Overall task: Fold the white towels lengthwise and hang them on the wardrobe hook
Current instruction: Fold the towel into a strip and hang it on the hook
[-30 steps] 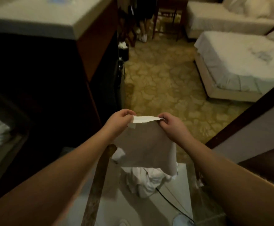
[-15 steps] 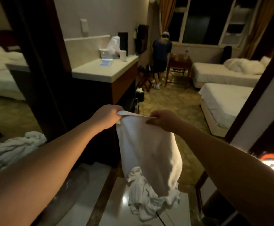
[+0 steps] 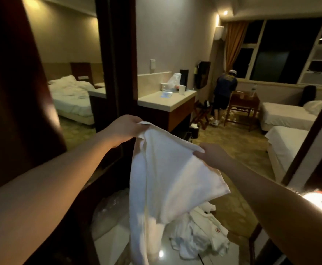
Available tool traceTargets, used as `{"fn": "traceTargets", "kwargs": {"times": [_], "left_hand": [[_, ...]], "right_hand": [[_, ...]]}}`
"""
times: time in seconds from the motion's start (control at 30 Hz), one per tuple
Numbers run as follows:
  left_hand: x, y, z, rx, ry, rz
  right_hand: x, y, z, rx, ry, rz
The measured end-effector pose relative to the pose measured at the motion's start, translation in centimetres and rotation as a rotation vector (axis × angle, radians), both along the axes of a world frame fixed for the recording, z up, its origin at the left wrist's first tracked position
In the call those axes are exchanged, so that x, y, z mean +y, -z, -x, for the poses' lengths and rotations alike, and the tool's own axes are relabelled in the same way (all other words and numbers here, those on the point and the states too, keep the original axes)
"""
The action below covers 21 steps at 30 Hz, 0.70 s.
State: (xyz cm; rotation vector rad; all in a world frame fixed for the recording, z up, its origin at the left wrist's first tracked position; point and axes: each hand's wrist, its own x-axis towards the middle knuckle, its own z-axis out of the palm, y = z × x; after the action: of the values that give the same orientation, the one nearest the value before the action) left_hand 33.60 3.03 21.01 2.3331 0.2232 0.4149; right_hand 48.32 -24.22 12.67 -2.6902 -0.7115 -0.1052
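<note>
The white towel (image 3: pixel 167 180) now slants, where half a second ago its top edge ran level. The right hand (image 3: pixel 210 156) pinches one corner lower and nearer; the left hand (image 3: pixel 124 129) grips the other higher, in front of the counter's (image 3: pixel 164 104) near corner.

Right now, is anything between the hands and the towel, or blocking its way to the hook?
Nothing separates them: the left hand and right hand both pinch the white towel. No hook is visible, so that path can't be judged.
</note>
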Motion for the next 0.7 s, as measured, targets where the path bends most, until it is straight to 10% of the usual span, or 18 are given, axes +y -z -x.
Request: {"fn": "traceTargets", "kwargs": {"times": [0.7], "left_hand": [[7.6,0.3,51.3,-0.058,-0.462,0.063]], "right_hand": [[9.6,2.2,36.9,-0.025,-0.078,-0.384]]}}
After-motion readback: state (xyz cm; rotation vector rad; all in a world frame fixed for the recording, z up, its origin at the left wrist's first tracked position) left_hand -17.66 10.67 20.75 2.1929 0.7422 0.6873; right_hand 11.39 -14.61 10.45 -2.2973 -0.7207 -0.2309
